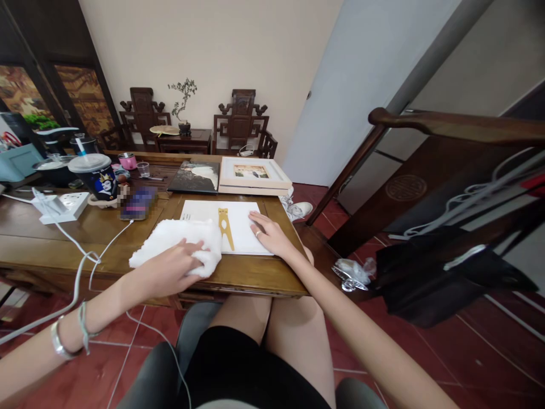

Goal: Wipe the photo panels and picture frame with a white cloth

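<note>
A white book or board (247, 227) with a tan, long-legged animal figure (225, 224) on it lies flat near the table's front edge. On its right side rests my right hand (269, 234), fingers stretched out and a ring on one of them. A fluffy white cloth (170, 236) is bunched over the book's left part and the wood beside it. My left hand (181, 267) grips this cloth, its fingertips sunk into the folds. What the cloth covers is hidden.
Behind the book lie a dark picture panel (195, 176) and a white framed picture (254, 175). To the left are a phone (138, 203) on a cable, a lidded drink cup (96, 179) and a power strip (63, 207). A wooden chair (409, 187) stands at right.
</note>
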The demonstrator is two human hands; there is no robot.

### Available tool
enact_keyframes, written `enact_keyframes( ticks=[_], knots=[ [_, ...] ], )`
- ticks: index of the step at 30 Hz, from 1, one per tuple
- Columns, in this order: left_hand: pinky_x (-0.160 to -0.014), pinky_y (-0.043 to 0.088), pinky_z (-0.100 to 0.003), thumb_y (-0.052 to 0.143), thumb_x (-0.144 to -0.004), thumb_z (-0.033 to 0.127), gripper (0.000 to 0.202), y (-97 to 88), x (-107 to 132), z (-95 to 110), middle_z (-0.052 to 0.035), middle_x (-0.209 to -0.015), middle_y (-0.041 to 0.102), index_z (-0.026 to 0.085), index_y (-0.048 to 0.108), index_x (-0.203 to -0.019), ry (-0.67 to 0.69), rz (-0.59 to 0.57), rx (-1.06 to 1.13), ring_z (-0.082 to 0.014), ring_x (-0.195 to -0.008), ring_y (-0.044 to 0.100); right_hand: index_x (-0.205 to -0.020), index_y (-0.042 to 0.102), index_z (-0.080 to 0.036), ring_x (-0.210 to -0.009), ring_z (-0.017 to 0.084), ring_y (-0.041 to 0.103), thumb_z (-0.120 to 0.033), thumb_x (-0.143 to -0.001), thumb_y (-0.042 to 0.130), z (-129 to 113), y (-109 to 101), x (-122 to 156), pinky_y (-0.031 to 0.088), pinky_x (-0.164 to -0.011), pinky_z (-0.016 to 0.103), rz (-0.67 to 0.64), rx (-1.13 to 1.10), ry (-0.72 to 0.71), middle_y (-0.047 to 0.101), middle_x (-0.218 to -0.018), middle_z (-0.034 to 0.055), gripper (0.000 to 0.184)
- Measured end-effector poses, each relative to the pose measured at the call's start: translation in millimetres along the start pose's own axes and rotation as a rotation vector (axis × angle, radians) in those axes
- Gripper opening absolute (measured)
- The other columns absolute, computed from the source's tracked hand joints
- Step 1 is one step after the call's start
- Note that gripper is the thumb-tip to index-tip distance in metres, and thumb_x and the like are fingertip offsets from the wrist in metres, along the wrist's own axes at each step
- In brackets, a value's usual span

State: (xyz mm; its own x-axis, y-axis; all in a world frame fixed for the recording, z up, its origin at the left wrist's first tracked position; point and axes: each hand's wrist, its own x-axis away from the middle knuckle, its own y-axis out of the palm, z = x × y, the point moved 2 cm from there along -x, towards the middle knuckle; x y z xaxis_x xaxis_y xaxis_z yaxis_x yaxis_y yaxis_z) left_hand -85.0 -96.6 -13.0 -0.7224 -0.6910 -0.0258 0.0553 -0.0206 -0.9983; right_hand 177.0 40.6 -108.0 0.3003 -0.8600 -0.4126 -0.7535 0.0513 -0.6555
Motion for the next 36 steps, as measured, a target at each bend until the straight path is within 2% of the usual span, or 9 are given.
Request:
enact_keyframes(
  ticks=[3,6,11,15,20,25,29,32,36],
  knots=[
    [-0.095,0.044,-0.033,0.048,-0.095,0.028,0.025,-2.7,-7.9,-8.9,-0.0084,-0.112,0.069,0.02,0.07,-0.084,-0.008,0.003,0.067,-0.0246,-0.105,0.063,-0.126,0.065,-0.021,-0.136,0.024,0.045,-0.027,-0.088,0.053,0.2,-0.5,0.1,0.03,-0.118,0.046,-0.001,-0.011,-0.003,0.056,-0.14,0.0069,0.04],
    [-0.083,0.045,-0.029,0.045,-0.096,0.036,0.033,-4.2,-27.5,-29.9,-0.0064,-0.093,0.071,0.019,0.07,-0.083,-0.024,0.02,0.123,-0.0209,-0.086,0.065,-0.126,0.065,-0.021,-0.136,0.024,0.045,-0.027,-0.088,0.054,0.9,0.0,0.0,0.03,-0.118,0.046,-0.002,-0.013,-0.002,0.056,-0.14,0.0068,0.04],
    [-0.065,0.038,-0.027,0.045,-0.094,0.041,0.04,1.2,-76.3,-76.1,-0.0046,-0.07,0.065,0.015,0.063,-0.069,-0.049,0.115,0.161,-0.0151,-0.063,0.053,-0.126,0.064,-0.02,-0.136,0.024,0.045,-0.026,-0.089,0.05,0.4,0.6,-0.1,0.03,-0.118,0.046,0.001,0.006,-0.004,0.055,-0.141,0.0079,0.04],
    [-0.062,0.033,-0.027,0.044,-0.094,0.044,0.043,7.0,-111.1,-102.0,-0.0028,-0.067,0.06,0.015,0.055,-0.064,-0.108,0.234,0.213,-0.013,-0.06,0.046,-0.125,0.065,-0.017,-0.136,0.025,0.046,-0.027,-0.089,0.051,-0.5,0.0,-0.2,0.031,-0.118,0.046,-0.002,0.009,-0.001,0.056,-0.14,0.0102,0.04],
    [-0.057,0.025,-0.027,0.045,-0.093,0.046,0.046,7.5,-142.4,-110.2,0.0014,-0.056,0.047,0.017,0.042,-0.056,-0.127,0.271,0.273,-0.0112,-0.054,0.037,-0.126,0.064,-0.019,-0.136,0.024,0.045,-0.025,-0.089,0.05,-0.7,-0.4,-0.7,0.029,-0.118,0.046,-0.006,0.012,-0.003,0.055,-0.14,0.0084,0.04],
    [-0.058,0.026,-0.028,0.048,-0.091,0.044,0.046,7.7,-171.3,-96.4,0.0018,-0.053,0.042,0.019,0.037,-0.054,-0.112,0.223,0.274,-0.0118,-0.054,0.035,-0.127,0.063,-0.016,-0.137,0.024,0.044,-0.026,-0.09,0.049,-1.3,-0.5,-0.9,0.03,-0.118,0.044,-0.016,0.027,0.001,0.055,-0.141,0.0099,0.041],
    [-0.061,0.029,-0.028,0.048,-0.091,0.042,0.045,6.3,-176.4,-88.8,0.0009,-0.054,0.045,0.018,0.039,-0.055,-0.111,0.163,0.225,-0.0128,-0.056,0.038,-0.127,0.063,-0.018,-0.137,0.024,0.044,-0.025,-0.09,0.049,-1.3,-0.3,-0.7,0.03,-0.118,0.045,-0.011,0.016,-0.008,0.056,-0.14,0.0091,0.041],
    [-0.06,0.029,-0.027,0.047,-0.092,0.046,0.045,1.7,-164.5,-96.1,-0.0005,-0.059,0.05,0.017,0.044,-0.058,-0.128,0.145,0.184,-0.013,-0.057,0.041,-0.127,0.063,-0.018,-0.136,0.024,0.045,-0.025,-0.09,0.049,-1.8,-0.2,-0.7,0.03,-0.118,0.045,-0.006,0.014,-0.012,0.055,-0.14,0.0091,0.041],
    [-0.058,0.03,-0.026,0.045,-0.093,0.05,0.048,-3.8,-144.9,-110.1,-0.0017,-0.06,0.054,0.017,0.049,-0.058,-0.187,0.113,0.115,-0.013,-0.056,0.042,-0.127,0.062,-0.011,-0.136,0.025,0.045,-0.025,-0.09,0.047,-3.6,-0.2,-1.1,0.03,-0.118,0.045,-0.02,0.038,-0.003,0.054,-0.141,0.0147,0.043]
  ],
)
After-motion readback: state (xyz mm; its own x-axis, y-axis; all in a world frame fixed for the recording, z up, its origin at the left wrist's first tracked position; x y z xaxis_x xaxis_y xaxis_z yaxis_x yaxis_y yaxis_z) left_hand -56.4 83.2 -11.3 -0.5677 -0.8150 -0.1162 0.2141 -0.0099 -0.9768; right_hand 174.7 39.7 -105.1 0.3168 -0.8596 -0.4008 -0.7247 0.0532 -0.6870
